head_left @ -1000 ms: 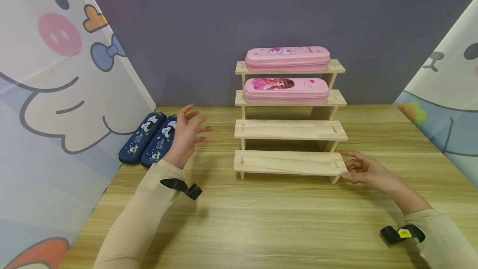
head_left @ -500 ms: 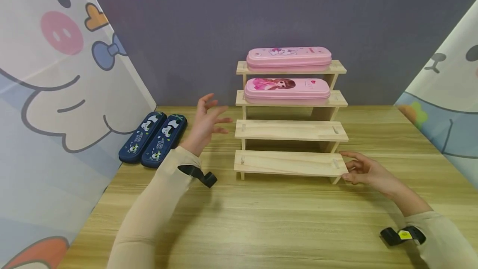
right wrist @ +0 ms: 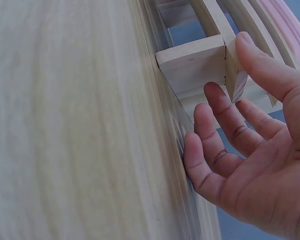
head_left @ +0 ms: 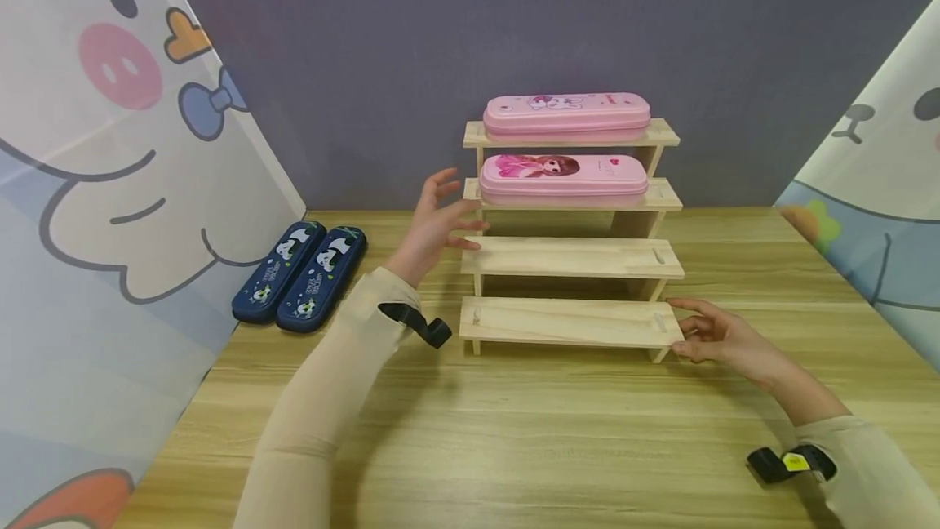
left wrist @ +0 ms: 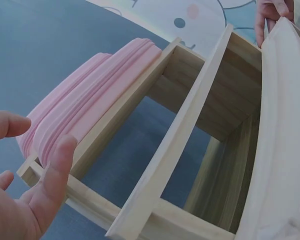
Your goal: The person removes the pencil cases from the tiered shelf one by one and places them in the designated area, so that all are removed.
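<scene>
A four-step wooden display rack (head_left: 573,321) stands on the table. Two pink pencil cases lie along its upper steps: a rabbit-print pencil case (head_left: 565,117) on top and a girl-print pencil case (head_left: 564,180) on the second step. My left hand (head_left: 438,227) hovers by the rack's left side, fingers spread and holding nothing. In the left wrist view, its thumb and fingers sit around the near ends of the pink cases, apparently without gripping. My right hand (head_left: 723,343) holds the right end of the lowest step, thumb in front and fingers behind; the right wrist view shows the thumb (right wrist: 250,50) against that board.
Two dark blue panda-print pencil cases (head_left: 321,278) lie side by side at the table's left, against a cartoon-printed side panel (head_left: 184,227). A grey panel (head_left: 367,88) closes off the back, and another cartoon panel (head_left: 881,186) stands at the right.
My left hand has moved rightward and away from me, from beside the blue pencil cases to the rack's left side. My right hand stays at the lowest step; the pencil cases have not moved.
</scene>
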Available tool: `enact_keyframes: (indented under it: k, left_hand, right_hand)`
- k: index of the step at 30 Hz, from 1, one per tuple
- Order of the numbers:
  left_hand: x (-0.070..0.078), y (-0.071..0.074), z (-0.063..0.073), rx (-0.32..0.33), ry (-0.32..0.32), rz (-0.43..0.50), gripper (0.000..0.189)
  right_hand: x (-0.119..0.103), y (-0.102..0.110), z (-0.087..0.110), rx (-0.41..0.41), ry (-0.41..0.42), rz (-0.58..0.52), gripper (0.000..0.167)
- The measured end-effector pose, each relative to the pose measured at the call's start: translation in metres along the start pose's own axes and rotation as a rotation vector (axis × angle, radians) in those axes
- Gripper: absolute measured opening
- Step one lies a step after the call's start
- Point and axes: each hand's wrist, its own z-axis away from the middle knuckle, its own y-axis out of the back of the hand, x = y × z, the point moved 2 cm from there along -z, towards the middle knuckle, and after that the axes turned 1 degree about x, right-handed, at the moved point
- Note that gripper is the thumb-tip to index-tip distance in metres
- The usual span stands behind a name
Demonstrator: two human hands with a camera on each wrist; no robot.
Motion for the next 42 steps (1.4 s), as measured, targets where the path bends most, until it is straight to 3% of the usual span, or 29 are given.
enact_keyframes:
  k: [10,20,28,42]
  left_hand:
    - [0.002,-0.012,-0.015,-0.061,-0.017,-0.034,0.072]
    - [0.005,-0.024,-0.030,-0.102,0.018,-0.026,0.077]
    - [0.004,-0.026,-0.032,-0.095,0.029,-0.026,0.080]
    - [0.003,-0.027,-0.026,-0.119,0.010,-0.134,0.073]
  right_hand:
    - [0.001,0.000,0.000,0.001,-0.005,0.007,0.068]
    - [0.000,-0.001,0.000,0.008,-0.009,0.013,0.067]
    - [0.001,-0.001,0.000,-0.003,-0.002,0.002,0.068]
    - [0.000,-0.002,0.000,0.003,-0.004,0.004,0.068]
